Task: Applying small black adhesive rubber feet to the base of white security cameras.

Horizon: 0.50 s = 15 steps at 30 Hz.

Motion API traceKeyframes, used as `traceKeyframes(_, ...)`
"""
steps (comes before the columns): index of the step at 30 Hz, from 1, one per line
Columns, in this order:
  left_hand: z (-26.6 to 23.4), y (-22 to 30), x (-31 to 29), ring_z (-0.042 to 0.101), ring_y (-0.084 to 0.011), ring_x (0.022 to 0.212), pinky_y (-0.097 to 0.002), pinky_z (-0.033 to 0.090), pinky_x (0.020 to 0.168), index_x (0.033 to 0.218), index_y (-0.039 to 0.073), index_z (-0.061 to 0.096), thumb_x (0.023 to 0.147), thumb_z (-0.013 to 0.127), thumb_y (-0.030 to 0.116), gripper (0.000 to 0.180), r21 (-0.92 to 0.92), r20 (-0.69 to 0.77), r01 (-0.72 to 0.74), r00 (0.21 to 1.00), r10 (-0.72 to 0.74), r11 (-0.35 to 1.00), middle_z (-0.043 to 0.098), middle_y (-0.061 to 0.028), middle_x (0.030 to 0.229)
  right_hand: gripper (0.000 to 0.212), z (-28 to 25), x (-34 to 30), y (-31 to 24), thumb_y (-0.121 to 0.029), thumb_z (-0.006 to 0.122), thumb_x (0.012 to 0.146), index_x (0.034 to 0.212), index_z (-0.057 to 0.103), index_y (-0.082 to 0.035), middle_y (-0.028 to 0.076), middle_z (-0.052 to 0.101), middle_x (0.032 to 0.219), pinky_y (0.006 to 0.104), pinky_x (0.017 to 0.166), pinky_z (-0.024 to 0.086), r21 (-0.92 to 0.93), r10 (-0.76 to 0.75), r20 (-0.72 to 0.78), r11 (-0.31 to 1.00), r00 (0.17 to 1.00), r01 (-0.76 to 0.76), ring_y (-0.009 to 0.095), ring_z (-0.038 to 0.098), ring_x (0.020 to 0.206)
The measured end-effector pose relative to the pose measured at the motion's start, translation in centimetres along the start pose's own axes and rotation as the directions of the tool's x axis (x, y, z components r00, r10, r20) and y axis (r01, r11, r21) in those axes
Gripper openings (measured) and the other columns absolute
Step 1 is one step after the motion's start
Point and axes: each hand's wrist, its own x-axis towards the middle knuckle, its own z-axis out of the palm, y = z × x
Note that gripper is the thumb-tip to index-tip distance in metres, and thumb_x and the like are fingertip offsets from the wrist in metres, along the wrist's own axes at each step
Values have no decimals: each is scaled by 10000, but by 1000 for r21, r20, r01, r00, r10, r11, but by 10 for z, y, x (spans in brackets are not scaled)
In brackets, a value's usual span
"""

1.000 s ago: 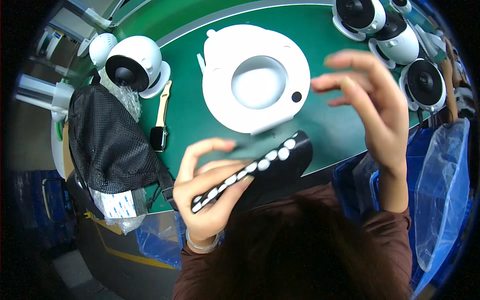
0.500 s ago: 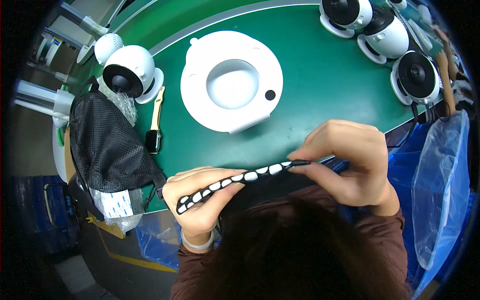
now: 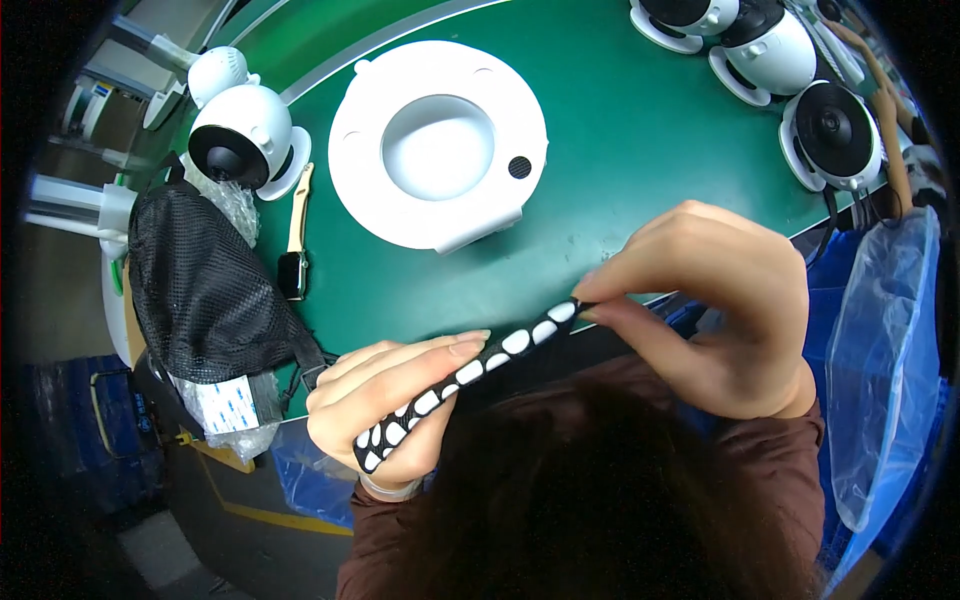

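A flat black strip with white rounded patches slants in front of my body, above the near edge of the table. My left hand grips its lower left part, thumb below and fingers above. At the strip's upper right end, my right hand pinches the tip between thumb and index finger. Beyond my hands stands a white round housing with a wide, bowl-like recess and a small black dotted disc. Left of that lies a smartwatch with a beige band.
A black mesh bag and a clear plastic packet lie at the table's left edge. White ball-shaped devices with black fronts stand far left; several more stand far right. Right of me hangs a clear plastic liner over blue material. Another person's arm shows there.
The strip has tilted more steeply, its right end now higher and its patched face turned more into view. My left fingers have extended along it. The whole view has shifted slightly.
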Motion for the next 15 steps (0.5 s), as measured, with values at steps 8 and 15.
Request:
traceKeyframes(8,0,0,-1,627,-210,625,-234,474,578,765,-33,627,515,593,-105,262,57,-27,45,999,-43,997,633,-146,725,149,-1,0,0,5,654,569,699,611,-54,53,618,692,297,692,453,-22,-5,1,1000,1000,5,178,600,671)
traceKeyframes(15,-3,0,0,621,-196,608,-225,468,574,751,-32,626,522,598,-112,245,57,-73,98,993,-94,994,633,-135,710,118,0,8,-4,-17,650,599,673,578,-74,56,622,745,330,731,458,-129,-10,81,991,997,20,198,603,728)
